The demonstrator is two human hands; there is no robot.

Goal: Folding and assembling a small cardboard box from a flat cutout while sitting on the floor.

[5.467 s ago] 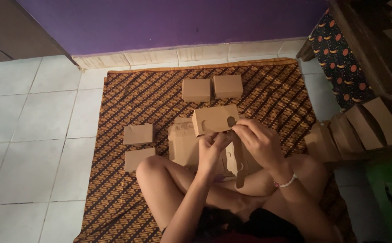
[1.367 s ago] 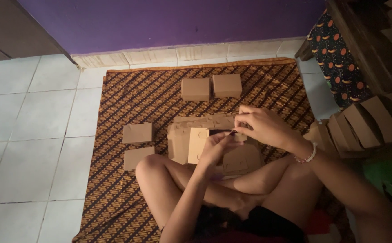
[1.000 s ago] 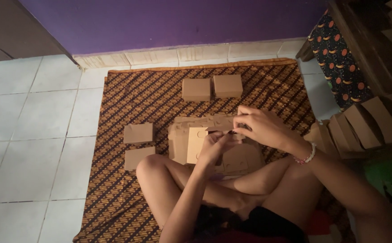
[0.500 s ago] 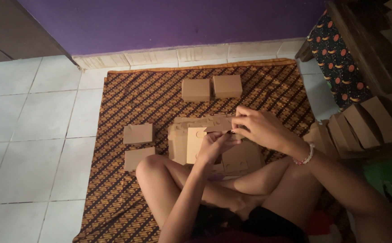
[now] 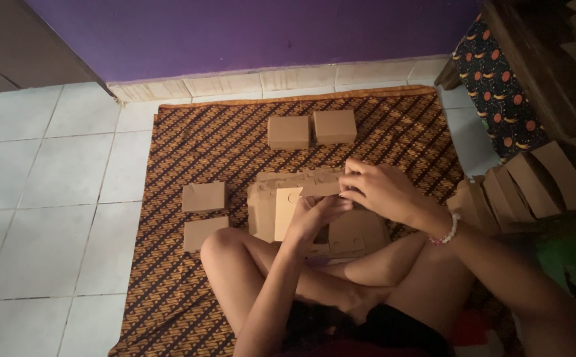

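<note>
The person sits cross-legged on a patterned mat (image 5: 189,139). The left hand (image 5: 318,215) pinches the near edge of a half-folded cardboard box (image 5: 301,188), and the right hand (image 5: 380,192), at its 3 o'clock, curls its fingers over the box's top flap. Flat cardboard sheets (image 5: 357,231) lie beneath. At 9 o'clock rest two folded boxes (image 5: 203,197); at 12 o'clock, two more boxes (image 5: 311,130).
</note>
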